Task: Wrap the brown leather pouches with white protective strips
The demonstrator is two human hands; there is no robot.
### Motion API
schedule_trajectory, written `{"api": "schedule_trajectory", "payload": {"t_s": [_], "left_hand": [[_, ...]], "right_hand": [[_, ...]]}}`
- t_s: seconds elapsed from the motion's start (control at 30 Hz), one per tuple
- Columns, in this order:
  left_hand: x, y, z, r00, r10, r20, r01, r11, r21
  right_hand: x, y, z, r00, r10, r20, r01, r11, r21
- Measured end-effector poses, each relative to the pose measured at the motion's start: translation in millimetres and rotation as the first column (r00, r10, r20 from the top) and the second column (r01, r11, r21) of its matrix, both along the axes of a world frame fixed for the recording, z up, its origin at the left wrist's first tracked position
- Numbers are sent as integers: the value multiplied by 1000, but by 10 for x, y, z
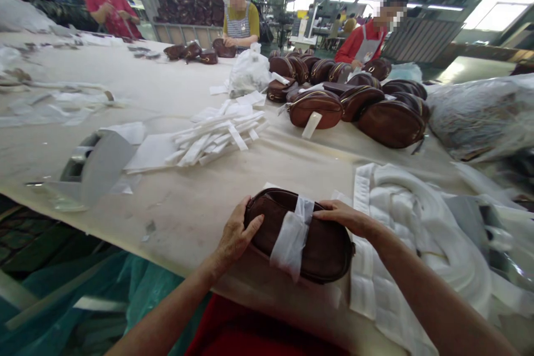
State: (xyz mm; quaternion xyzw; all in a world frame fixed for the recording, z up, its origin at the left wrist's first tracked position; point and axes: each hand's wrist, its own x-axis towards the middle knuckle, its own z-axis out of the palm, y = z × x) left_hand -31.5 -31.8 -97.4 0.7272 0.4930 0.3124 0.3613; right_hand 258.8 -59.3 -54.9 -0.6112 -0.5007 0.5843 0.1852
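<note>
A dark brown oval leather bag [327, 250] lies near the table's front edge, tilted down to the right. A strip of thin white wrapping [290, 242] crosses its middle. My left hand [238, 232] grips the bag's left end, thumb on the front face and fingers behind the rim. At the upper right edge, my right hand [344, 216] rests with its fingers together against the bag, beside the white strip; its thumb is hidden. White sheet pieces show just behind the bag.
Folded white padding [387, 222] lies right of the bag. Tape dispensers stand at left [98, 161] and right [467, 222]. White strips [221, 133] and several brown bags [392, 122] lie farther back. Beyond the table [175, 211] are people; a big plastic bag [488, 117] sits right.
</note>
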Motion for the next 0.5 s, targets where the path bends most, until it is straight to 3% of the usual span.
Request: {"api": "schedule_trajectory", "payload": {"t_s": [0.13, 0.23, 0.3, 0.4, 0.5], "left_hand": [[-6, -11, -23, 999, 35, -24, -33, 995, 89], [-25, -77, -34, 989, 133, -57, -107, 937, 333], [-45, -145, -38, 988, 131, -80, -80, 886, 456], [-90, -270, -68, 992, 63, -113, -7, 900, 437], [-149, -325, -160, 992, 71, -107, -27, 928, 371]], "right_hand": [[-64, -168, -39, 991, -41, -124, 35, 998, -47], [-93, -247, -91, 978, -115, -174, 105, 992, -64], [-103, -260, -105, 968, -147, -203, 134, 988, -78], [-141, -282, -71, 957, -176, -230, 156, 982, -103], [-218, -363, -12, 938, -247, -244, 224, 967, -119]]}}
